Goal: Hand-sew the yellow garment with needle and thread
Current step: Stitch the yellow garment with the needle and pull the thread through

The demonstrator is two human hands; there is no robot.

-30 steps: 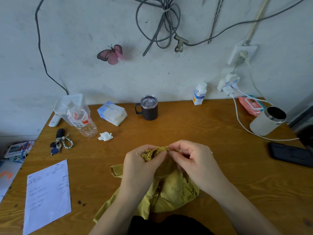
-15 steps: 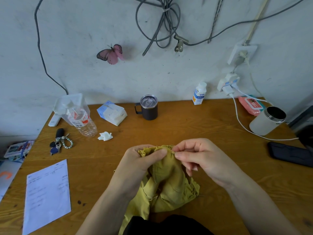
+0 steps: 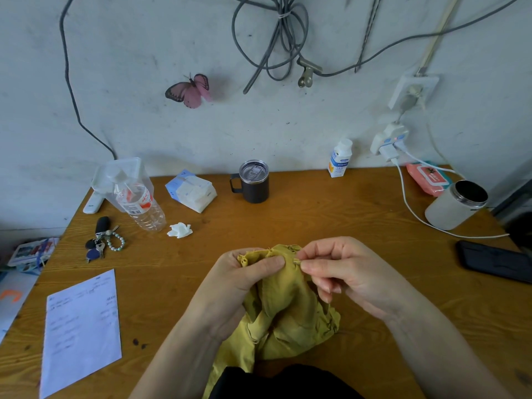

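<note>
The yellow garment (image 3: 288, 306) is bunched up above the near edge of the wooden table (image 3: 288, 214), its lower part draping toward my lap. My left hand (image 3: 244, 277) grips its upper fold, thumb pressed across the cloth. My right hand (image 3: 342, 269) pinches a small needle (image 3: 296, 262) between thumb and forefinger right at the garment's top edge, next to my left thumb. The thread is too fine to make out.
A sheet of paper (image 3: 82, 326) lies at the left front, keys (image 3: 100, 243), a plastic bottle (image 3: 138, 200) and a crumpled tissue (image 3: 180, 229) behind it. A dark mug (image 3: 254, 182) stands at the back, a white canister (image 3: 456, 204), charger cable and black phone (image 3: 495, 262) on the right.
My right hand has slid a little to the right and now pinches at the garment's top edge. The left hand lifted the cloth, so the garment's left tail came off the table.
</note>
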